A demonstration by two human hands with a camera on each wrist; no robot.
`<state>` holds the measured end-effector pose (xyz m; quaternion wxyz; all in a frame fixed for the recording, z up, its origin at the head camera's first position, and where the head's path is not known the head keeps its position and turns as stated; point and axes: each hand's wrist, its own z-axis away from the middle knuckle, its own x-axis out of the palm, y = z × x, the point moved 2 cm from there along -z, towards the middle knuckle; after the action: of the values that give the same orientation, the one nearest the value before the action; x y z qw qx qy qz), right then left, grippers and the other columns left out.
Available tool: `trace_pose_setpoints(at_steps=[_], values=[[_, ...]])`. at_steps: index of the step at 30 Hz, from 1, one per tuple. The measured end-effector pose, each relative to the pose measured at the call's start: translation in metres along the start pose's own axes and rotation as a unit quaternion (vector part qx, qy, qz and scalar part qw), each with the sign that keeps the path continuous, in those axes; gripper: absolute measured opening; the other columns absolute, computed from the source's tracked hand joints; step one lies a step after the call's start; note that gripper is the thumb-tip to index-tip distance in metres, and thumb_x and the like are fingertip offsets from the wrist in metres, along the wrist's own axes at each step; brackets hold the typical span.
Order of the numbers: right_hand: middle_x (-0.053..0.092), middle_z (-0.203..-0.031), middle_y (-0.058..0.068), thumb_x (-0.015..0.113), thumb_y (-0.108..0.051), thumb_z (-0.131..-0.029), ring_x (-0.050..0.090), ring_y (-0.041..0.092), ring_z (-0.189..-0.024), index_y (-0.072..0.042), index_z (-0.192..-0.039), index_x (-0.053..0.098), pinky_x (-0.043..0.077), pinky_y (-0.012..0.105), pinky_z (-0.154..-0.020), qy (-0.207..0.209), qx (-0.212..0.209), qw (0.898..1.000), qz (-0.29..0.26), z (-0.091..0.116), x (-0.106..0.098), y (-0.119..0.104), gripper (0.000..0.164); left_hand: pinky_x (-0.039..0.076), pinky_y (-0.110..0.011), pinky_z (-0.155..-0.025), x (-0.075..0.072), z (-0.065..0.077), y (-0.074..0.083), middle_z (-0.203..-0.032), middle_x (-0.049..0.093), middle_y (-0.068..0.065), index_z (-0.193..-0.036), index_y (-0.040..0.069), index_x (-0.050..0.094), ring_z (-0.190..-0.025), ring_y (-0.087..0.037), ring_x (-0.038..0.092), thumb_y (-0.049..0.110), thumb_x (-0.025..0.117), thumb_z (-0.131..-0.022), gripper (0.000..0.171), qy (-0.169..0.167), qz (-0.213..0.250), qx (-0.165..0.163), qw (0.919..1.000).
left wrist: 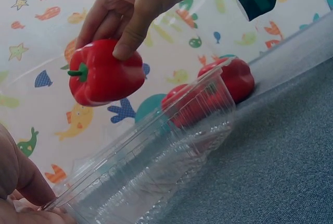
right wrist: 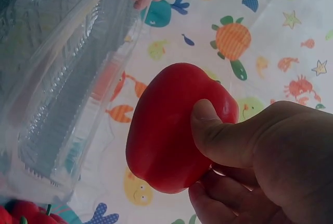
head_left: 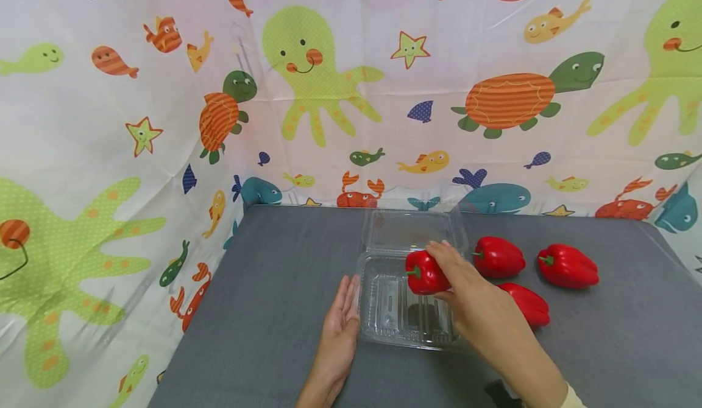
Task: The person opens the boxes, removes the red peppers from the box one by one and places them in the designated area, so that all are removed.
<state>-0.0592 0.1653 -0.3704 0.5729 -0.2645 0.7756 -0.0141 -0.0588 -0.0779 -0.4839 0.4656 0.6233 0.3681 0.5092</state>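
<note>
My right hand (head_left: 466, 289) grips a red bell pepper (head_left: 425, 272) with a green stem, thumb on one side and fingers on the other. The pepper is held up above a clear plastic clamshell container (head_left: 384, 335), whose lid (head_left: 408, 228) lies folded back behind it. At the container's left side is my left hand (head_left: 338, 329). In the left wrist view its thumb (left wrist: 34, 182) and fingers pinch the container's rim. From the right wrist, the held pepper (right wrist: 177, 130) shows its smooth side under my thumb, its stem hidden.
Three more red peppers lie on the grey tabletop (head_left: 263, 310) to the right: one near the lid (head_left: 498, 257), one farther right (head_left: 568, 266), and one partly behind my right forearm (head_left: 526, 304). A curtain (head_left: 356, 152) printed with sea animals hangs behind and along the left.
</note>
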Motion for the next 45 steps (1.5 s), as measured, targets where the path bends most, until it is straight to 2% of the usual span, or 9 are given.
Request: trace_pose_setpoints(at_steps=[4,13,19,25,28,36,45], values=[[0.055,-0.157,0.011,0.095,-0.011,-0.075,0.061,0.035,-0.136,-0.023,-0.164,0.041,0.064,0.034,-0.061,0.016,-0.010,1.000,0.005,0.003,-0.003,0.004,0.104,0.014,-0.023,-0.124,0.000,0.000,0.001,-0.177,0.006,-0.013,-0.168,0.002,-0.005,-0.163,-0.023,0.005,-0.017,0.027,-0.102,0.076,0.000,0.001,-0.001,1.0000],[0.056,-0.156,0.016,0.095,-0.008,-0.075,0.058,0.041,-0.137,-0.020,-0.164,0.040,0.066,0.049,-0.070,0.002,0.018,1.000,0.000,0.007,-0.007,0.011,0.106,0.015,-0.021,-0.124,0.000,0.001,0.001,-0.177,0.007,-0.015,-0.168,0.001,-0.005,-0.163,-0.024,0.005,-0.017,0.027,-0.101,0.076,0.001,-0.007,0.001,1.0000],[0.056,-0.156,0.016,0.096,-0.006,-0.073,0.061,0.042,-0.133,-0.019,-0.163,0.040,0.066,0.046,-0.068,0.014,0.019,1.000,0.004,0.011,-0.012,0.015,0.106,0.015,-0.022,-0.124,0.000,0.001,0.000,-0.178,0.006,-0.013,-0.168,0.002,-0.006,-0.163,-0.022,0.006,-0.017,0.027,-0.101,0.077,0.002,-0.004,-0.002,1.0000],[0.056,-0.155,0.018,0.097,-0.004,-0.071,0.068,0.044,-0.120,-0.019,-0.164,0.039,0.066,0.054,-0.072,0.027,0.022,0.999,0.013,0.016,-0.017,0.024,0.110,0.015,-0.022,-0.124,0.000,0.002,0.000,-0.177,0.005,-0.014,-0.168,0.001,-0.006,-0.163,-0.023,0.005,-0.017,0.026,-0.101,0.077,0.000,-0.002,-0.001,1.0000],[0.054,-0.155,0.020,0.096,-0.004,-0.072,0.070,0.046,-0.114,-0.019,-0.164,0.039,0.065,0.056,-0.073,0.019,0.037,0.999,0.009,0.018,-0.020,0.029,0.110,0.014,-0.024,-0.124,0.000,0.001,-0.001,-0.177,0.005,-0.014,-0.168,0.001,-0.006,-0.163,-0.023,0.005,-0.017,0.026,-0.101,0.077,-0.001,-0.002,0.000,1.0000],[0.054,-0.153,0.025,0.097,-0.007,-0.071,0.062,0.052,-0.122,-0.015,-0.162,0.039,0.062,0.064,-0.076,-0.001,0.074,0.997,0.015,0.021,-0.026,0.042,0.109,0.012,-0.028,-0.125,0.000,0.000,-0.001,-0.177,0.005,-0.014,-0.168,0.002,-0.007,-0.163,-0.023,0.005,-0.017,0.027,-0.102,0.077,-0.007,-0.002,0.004,1.0000],[0.052,-0.155,0.025,0.095,-0.004,-0.072,0.061,0.053,-0.126,-0.014,-0.162,0.041,0.062,0.064,-0.076,0.030,0.065,0.997,0.019,0.025,-0.033,0.055,0.106,0.013,-0.027,-0.125,-0.001,0.001,-0.001,-0.178,0.005,-0.013,-0.168,0.002,-0.007,-0.163,-0.024,0.004,-0.016,0.028,-0.102,0.077,-0.007,-0.005,-0.004,1.0000]])
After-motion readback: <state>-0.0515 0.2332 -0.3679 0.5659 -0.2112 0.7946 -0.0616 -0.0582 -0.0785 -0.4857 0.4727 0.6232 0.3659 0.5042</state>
